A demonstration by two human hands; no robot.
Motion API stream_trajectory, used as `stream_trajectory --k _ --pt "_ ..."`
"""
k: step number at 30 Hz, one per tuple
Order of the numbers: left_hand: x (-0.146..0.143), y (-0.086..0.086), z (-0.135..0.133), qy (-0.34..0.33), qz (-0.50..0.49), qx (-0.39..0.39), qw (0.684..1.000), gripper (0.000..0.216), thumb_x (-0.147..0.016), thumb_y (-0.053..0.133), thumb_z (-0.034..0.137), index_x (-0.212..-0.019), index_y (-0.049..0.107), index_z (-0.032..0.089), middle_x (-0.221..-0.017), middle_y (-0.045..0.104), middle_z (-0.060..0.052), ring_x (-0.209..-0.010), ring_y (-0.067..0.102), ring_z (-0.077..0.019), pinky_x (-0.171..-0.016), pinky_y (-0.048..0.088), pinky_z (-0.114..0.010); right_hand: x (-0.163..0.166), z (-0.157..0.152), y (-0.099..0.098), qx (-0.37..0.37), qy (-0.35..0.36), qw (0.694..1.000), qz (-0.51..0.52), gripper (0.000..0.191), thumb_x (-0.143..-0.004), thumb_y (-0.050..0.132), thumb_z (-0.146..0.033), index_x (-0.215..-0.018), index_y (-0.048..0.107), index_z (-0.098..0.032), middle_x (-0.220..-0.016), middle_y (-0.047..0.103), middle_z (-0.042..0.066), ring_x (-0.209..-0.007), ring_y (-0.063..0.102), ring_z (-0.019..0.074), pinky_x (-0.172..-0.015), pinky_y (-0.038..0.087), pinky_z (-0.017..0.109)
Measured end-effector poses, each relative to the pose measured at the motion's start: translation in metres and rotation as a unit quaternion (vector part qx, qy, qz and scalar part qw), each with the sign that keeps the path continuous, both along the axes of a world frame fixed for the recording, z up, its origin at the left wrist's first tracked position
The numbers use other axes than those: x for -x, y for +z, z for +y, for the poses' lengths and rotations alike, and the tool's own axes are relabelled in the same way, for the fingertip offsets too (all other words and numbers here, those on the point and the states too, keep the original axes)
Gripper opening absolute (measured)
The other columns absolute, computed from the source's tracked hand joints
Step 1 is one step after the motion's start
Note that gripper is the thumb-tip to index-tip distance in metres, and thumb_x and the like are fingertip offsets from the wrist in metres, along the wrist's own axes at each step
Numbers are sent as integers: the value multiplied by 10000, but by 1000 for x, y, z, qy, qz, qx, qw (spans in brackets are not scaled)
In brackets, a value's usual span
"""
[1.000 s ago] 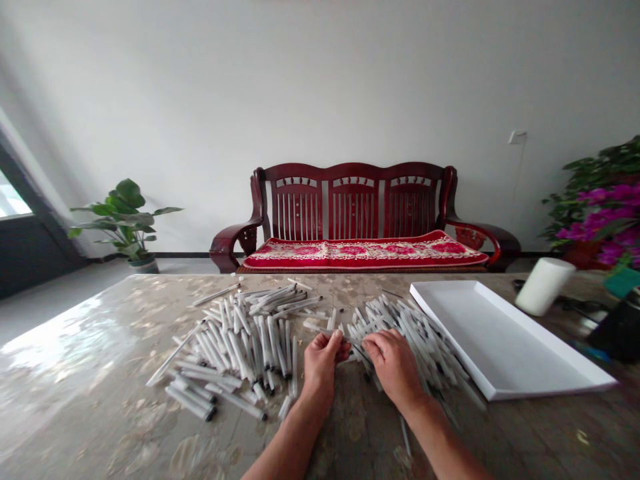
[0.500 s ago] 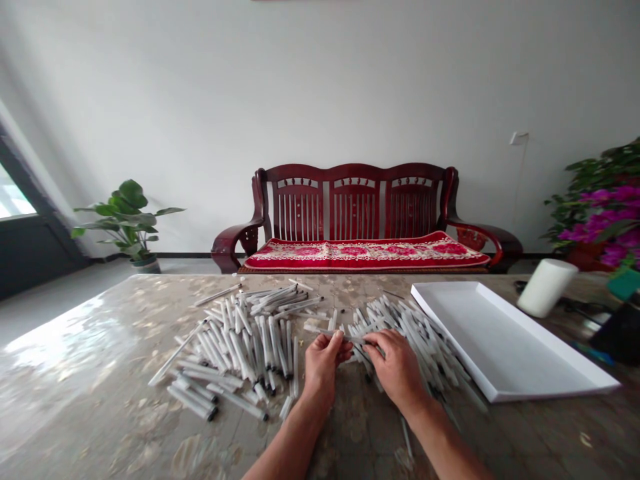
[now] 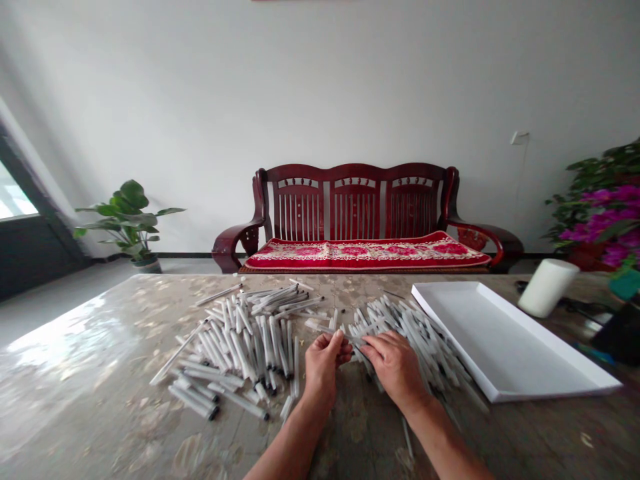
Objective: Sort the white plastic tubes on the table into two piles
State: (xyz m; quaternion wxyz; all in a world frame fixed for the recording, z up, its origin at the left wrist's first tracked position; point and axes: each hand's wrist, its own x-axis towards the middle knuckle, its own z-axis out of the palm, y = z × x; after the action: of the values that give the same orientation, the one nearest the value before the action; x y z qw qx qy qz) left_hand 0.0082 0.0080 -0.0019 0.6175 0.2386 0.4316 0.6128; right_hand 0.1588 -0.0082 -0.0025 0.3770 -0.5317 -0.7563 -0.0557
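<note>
Left hand (image 3: 323, 363) pinching a slim pen (image 3: 356, 340) at lower centre, right hand (image 3: 397, 363) at its other end.
Your pen looks pale and translucent, much like those in the black-tipped left pile (image 3: 240, 350) on the bench (image 3: 115, 407). Your right fingers curl inward, but whether they grip it you can't tell. Your fingers hide both its ends, its middle blurs against the right pile (image 3: 417, 330), and the bottom edge cuts off your forearms.

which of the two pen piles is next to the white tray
The pile on the right, partly hidden by the right hand; it lies along the white tray, while the other pile is left of the left hand.
</note>
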Motion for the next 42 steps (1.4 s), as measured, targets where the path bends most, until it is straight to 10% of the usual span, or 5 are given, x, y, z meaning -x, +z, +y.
stream_trajectory --k 15,32,42 --pt "-1 -1 1 -41 -8 -62 997 515 -441 914 480 -751 693 133 -602 663 2 -553 630 -122 -525 505 -213 -3 -8 8 154 20 981 113 391 -989 417 -366 -742 686 -226 -677 700 23 -650 643 165 -597 413 246" --pt "3 1 2 14 23 -29 999 516 -441 888 532 -612 575 160 -540 611 22 -554 628 -133 -526 499 -221 -6 -7 5 26 -43 999 12 224 -855 612 -193 -1062 693 -224 -1024 730 52 -947 637 223 -849 452 331" --pt "16 0 13 99 -47 -25 994 504 -411 919 465 -641 592 157 -570 632 25 -555 622 -109 -533 502 -202 -29 -3 8 -28 -71 997 32 138 -902 553 -236 -838 674 -212 -834 706 51 -826 597 224 -787 411 323"
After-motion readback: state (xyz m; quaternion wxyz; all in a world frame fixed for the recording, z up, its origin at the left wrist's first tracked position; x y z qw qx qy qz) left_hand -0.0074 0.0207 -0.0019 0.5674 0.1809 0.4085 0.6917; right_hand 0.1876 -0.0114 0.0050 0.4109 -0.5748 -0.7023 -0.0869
